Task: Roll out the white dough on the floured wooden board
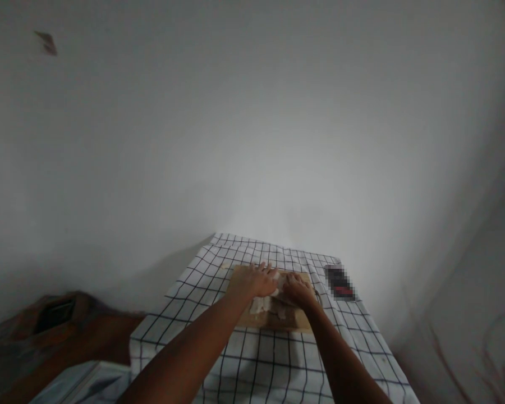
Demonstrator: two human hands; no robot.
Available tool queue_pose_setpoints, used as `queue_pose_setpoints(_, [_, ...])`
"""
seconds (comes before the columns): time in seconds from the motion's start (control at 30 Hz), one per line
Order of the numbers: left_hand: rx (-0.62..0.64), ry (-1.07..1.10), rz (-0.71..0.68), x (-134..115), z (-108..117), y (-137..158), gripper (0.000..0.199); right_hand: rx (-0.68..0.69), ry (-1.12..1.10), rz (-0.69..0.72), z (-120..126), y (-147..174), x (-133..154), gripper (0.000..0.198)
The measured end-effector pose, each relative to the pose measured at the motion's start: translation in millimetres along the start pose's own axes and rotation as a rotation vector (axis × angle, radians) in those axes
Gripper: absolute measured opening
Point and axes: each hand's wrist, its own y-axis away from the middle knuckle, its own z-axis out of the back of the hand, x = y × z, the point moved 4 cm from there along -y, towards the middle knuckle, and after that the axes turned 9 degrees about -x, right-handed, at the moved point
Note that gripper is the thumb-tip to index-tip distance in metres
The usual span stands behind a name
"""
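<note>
Here on the light-brown rectangular wooden board [292, 321], the pale, ragged-edged flat piece [260, 306] lies between the hands and just toward the person; its long axis I can't make out. The left hand [261, 280] looks nearer, fingers spread flat; the right hand [297, 289] curls, whether gripping I can't tell.

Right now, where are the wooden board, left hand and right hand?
Wooden board [271, 322], head view: bare near part.
Left hand [259, 281], head view: back of hand.
Right hand [297, 290], head view: back of hand.
</note>
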Motion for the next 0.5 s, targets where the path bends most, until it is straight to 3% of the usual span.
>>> queue_pose_setpoints(0.27, [-0.181, -0.004, -0.073, -6, 16, 32, 0.051, 0.072, -0.003, -0.070, 8, 6, 5, 0.044])
queue_pose_setpoints(0.5, [-0.152, 0.002, -0.110, -3, 13, 45, 0.052, 0.166, -0.013, 0.032, 6, 21, 14, 0.049])
